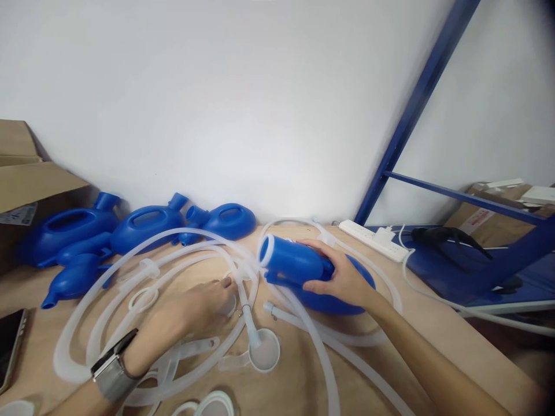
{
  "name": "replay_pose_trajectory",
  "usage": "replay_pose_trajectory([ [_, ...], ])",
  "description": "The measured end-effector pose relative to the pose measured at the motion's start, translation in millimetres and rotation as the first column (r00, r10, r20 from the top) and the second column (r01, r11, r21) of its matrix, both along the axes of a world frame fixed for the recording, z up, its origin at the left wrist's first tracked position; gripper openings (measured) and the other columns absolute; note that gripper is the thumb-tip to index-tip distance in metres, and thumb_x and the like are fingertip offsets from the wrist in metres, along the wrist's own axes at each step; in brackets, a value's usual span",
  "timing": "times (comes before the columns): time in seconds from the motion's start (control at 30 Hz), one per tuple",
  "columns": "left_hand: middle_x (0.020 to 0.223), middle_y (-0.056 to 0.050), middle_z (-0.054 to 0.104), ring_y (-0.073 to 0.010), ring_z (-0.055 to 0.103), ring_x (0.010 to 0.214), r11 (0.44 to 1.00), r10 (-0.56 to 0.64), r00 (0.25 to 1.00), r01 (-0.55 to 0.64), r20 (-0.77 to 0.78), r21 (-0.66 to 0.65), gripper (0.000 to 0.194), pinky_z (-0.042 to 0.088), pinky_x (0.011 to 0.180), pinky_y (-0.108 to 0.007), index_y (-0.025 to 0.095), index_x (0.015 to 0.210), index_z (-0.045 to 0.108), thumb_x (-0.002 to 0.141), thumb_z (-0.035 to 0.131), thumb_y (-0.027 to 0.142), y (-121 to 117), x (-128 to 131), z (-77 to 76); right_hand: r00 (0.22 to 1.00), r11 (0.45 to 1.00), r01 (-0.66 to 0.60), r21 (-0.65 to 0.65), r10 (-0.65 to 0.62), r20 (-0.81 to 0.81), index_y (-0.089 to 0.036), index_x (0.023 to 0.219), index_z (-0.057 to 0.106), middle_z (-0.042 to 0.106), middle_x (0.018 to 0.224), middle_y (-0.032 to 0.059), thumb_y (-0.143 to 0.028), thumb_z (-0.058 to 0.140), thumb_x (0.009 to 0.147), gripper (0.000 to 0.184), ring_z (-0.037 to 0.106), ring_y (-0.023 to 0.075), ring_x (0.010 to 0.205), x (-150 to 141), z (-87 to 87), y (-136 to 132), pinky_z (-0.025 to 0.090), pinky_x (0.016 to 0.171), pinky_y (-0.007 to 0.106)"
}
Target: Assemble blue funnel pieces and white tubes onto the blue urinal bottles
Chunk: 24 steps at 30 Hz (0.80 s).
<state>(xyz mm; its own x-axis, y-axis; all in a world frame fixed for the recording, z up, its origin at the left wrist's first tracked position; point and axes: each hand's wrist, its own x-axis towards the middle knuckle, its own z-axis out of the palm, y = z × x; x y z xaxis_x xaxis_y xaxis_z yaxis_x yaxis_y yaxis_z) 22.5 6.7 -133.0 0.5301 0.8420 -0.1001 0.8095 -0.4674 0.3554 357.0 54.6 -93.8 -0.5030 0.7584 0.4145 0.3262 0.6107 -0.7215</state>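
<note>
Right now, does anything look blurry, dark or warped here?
Head view: the wall looks bright, evenly lit; right-hand corners are dark and smeared; the blue post slants, perhaps from lens or camera tilt; the held blue bottle is fairly clear.

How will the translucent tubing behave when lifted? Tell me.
The tubing is probably floppy but springy, lying in wide, smooth loops. Overlapping loops may tangle. The round cap, seemingly joined to one end, may swing or drag along.
</note>
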Motion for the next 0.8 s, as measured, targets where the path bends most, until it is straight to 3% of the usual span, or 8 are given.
replay_pose_trajectory([
  [0.13, 0.126, -0.012, 0.071, -0.0359, 0.072, 0.105, 1.000, 0.012, 0.993, -0.015, -0.115, -0.026, 0.066, 0.058, 0.091, -0.046, 0.029, 0.140, 0.062, 0.075, 0.061, 0.021, 1, -10, 22.5, 1.000, 0.999, -0.021, -0.049, 0.020, -0.021, -0.023, 0.140, 0.063, 0.066, 0.145, 0.0124, -0.047, 0.089, 0.074, 0.075, 0.061, 0.0368, 0.134, 0, -0.3, 2, 0.048, 0.113, 0.050],
  [0.23, 0.130, -0.009, 0.069, -0.0330, 0.070, 0.111, 0.998, 0.026, 0.996, -0.021, -0.079, 0.063, 0.058, 0.056, 0.097, -0.044, 0.034, 0.136, 0.067, 0.079, 0.061, 0.020, -2, -20, 50.2, 0.998, 0.994, -0.055, -0.089, 0.052, -0.032, -0.021, 0.139, 0.064, 0.066, 0.144, 0.0137, -0.052, 0.087, 0.073, 0.077, 0.062, 0.0376, 0.132, 0, 0.1, 1, 0.049, 0.112, 0.050],
  [0.37, 0.133, -0.006, 0.066, -0.0256, 0.067, 0.116, 0.982, -0.019, 0.964, -0.032, 0.267, 0.187, 0.036, 0.057, 0.099, -0.033, 0.029, 0.123, 0.066, 0.087, 0.067, 0.028, -13, -27, 86.0, 0.996, 0.980, -0.085, -0.180, 0.079, -0.041, -0.018, 0.137, 0.066, 0.069, 0.138, 0.0159, -0.066, 0.084, 0.071, 0.083, 0.065, 0.0393, 0.124, -3, -3.7, 0, 0.053, 0.105, 0.051],
  [0.43, 0.132, -0.008, 0.066, -0.0246, 0.066, 0.117, 0.977, -0.036, 0.876, -0.069, 0.481, 0.200, 0.022, 0.058, 0.096, -0.030, 0.024, 0.104, 0.061, 0.086, 0.072, 0.028, -19, -28, 96.7, 0.993, 0.969, -0.111, -0.219, 0.099, -0.064, -0.017, 0.134, 0.069, 0.072, 0.130, 0.0152, -0.073, 0.082, 0.069, 0.086, 0.066, 0.0396, 0.121, -6, -6.4, -1, 0.054, 0.103, 0.051],
  [0.53, 0.137, -0.009, 0.065, -0.0266, 0.066, 0.119, 0.974, -0.084, 0.711, -0.089, 0.699, 0.208, 0.024, 0.059, 0.090, -0.029, 0.021, 0.084, 0.051, 0.086, 0.075, 0.025, -25, -23, 101.9, 0.976, 0.942, -0.190, -0.276, 0.151, -0.157, -0.017, 0.122, 0.075, 0.077, 0.115, 0.0115, -0.077, 0.078, 0.070, 0.079, 0.071, 0.0348, 0.107, -11, -10.0, -2, 0.057, 0.095, 0.045],
  [0.67, 0.136, -0.007, 0.066, -0.0274, 0.068, 0.119, 0.969, -0.178, 0.598, -0.032, 0.781, 0.246, 0.026, 0.058, 0.094, -0.034, 0.019, 0.077, 0.051, 0.088, 0.074, 0.021, -27, -5, 92.2, 0.899, 0.776, -0.406, -0.482, 0.244, -0.365, -0.013, 0.101, 0.077, 0.075, 0.076, 0.0060, -0.081, 0.071, 0.075, 0.073, 0.069, 0.0195, 0.060, -20, -15.7, -8, 0.056, 0.054, 0.028],
  [0.73, 0.135, -0.008, 0.067, -0.0280, 0.067, 0.121, 0.967, -0.194, 0.639, -0.005, 0.744, 0.256, 0.021, 0.057, 0.100, -0.038, 0.022, 0.093, 0.059, 0.086, 0.079, 0.021, -27, 4, 83.7, 0.860, 0.665, -0.486, -0.567, 0.251, -0.444, -0.011, 0.095, 0.076, 0.073, 0.068, 0.0062, -0.081, 0.071, 0.076, 0.073, 0.066, 0.0172, 0.052, -23, -19.0, -13, 0.051, 0.045, 0.024],
  [0.8, 0.138, -0.008, 0.066, -0.0285, 0.064, 0.127, 0.958, -0.213, 0.707, 0.014, 0.674, 0.288, 0.043, 0.053, 0.107, -0.041, 0.028, 0.120, 0.061, 0.083, 0.083, 0.024, -29, 9, 76.9, 0.836, 0.600, -0.523, -0.606, 0.223, -0.500, -0.010, 0.089, 0.074, 0.073, 0.067, 0.0068, -0.079, 0.069, 0.079, 0.070, 0.066, 0.0166, 0.052, -25, -21.8, -18, 0.050, 0.043, 0.023],
])
